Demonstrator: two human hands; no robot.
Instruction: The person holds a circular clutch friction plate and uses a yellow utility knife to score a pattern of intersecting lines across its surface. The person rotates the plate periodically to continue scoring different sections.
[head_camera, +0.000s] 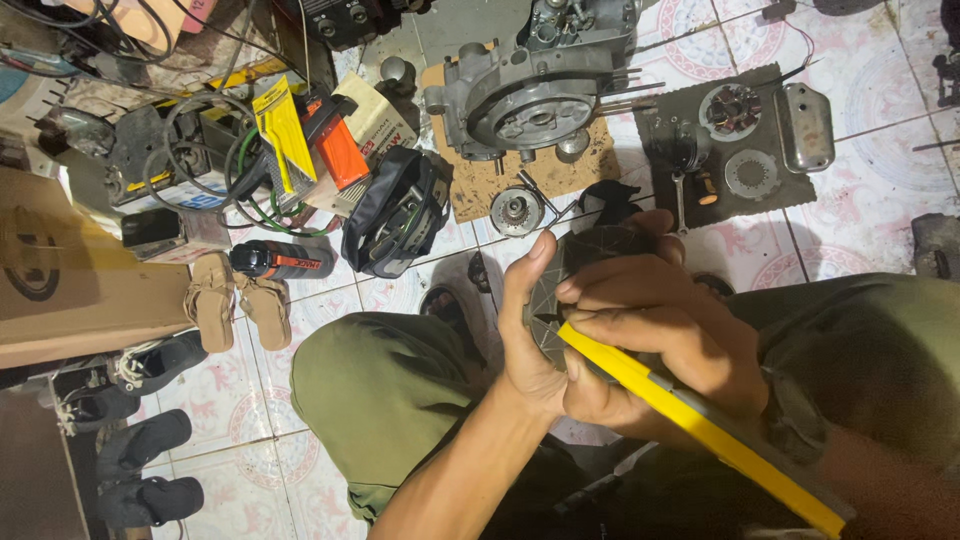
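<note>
Head camera looks down over my knees at the tiled floor. My left hand is wrapped around a dark round metal part, thumb up along its left edge, holding it in front of me above my lap. My right hand is closed on a yellow-handled utility knife, its tip pressed against the face of that part, so both hands sit close together, touching around it. Beyond them an engine crankcase rests on a piece of cardboard, with a small round gear piece just below it. To the right, a dark mat carries a stator plate, a disc and a metal cover. To the left lie a black bag, a spray can and tan sandals.
</note>
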